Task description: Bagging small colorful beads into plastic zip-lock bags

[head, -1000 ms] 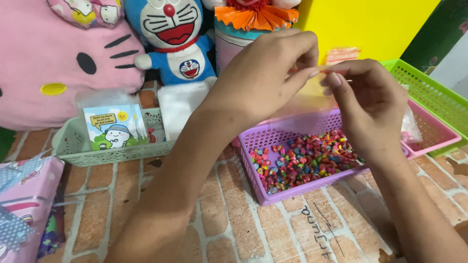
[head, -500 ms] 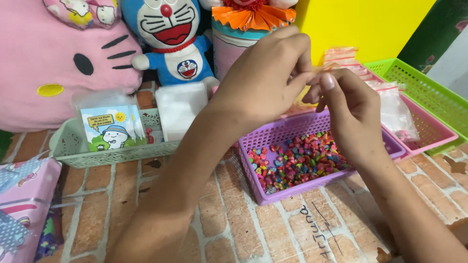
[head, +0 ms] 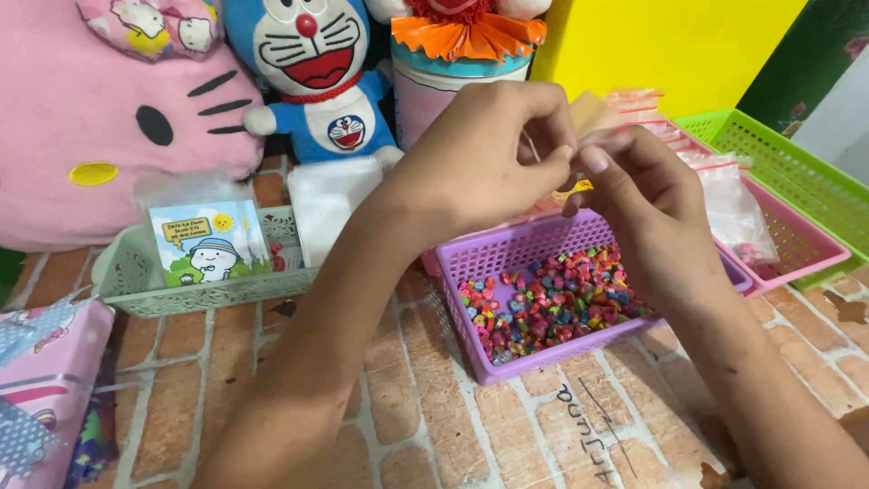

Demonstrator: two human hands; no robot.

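Both hands meet above the purple basket (head: pixel 471 263) of small colourful beads (head: pixel 552 303). The left hand (head: pixel 480 163) and the right hand (head: pixel 647 204) have their fingertips pressed together on a small clear plastic bag (head: pixel 588 113), pinched between them. Behind stand a pink basket (head: pixel 797 240), a green basket (head: pixel 815 186) and a blue cat plush (head: pixel 317 72).

Down below, a brick-pattern surface (head: pixel 425 426) runs across the whole lower view, reddish bricks with pale mortar lines, worn dark in a few patches at the right. At the back, a bright yellow panel (head: pixel 670 45) rises upright, and just right of it sits a dark green surface (head: pixel 815 54). The light is even and soft, with only faint shadows.
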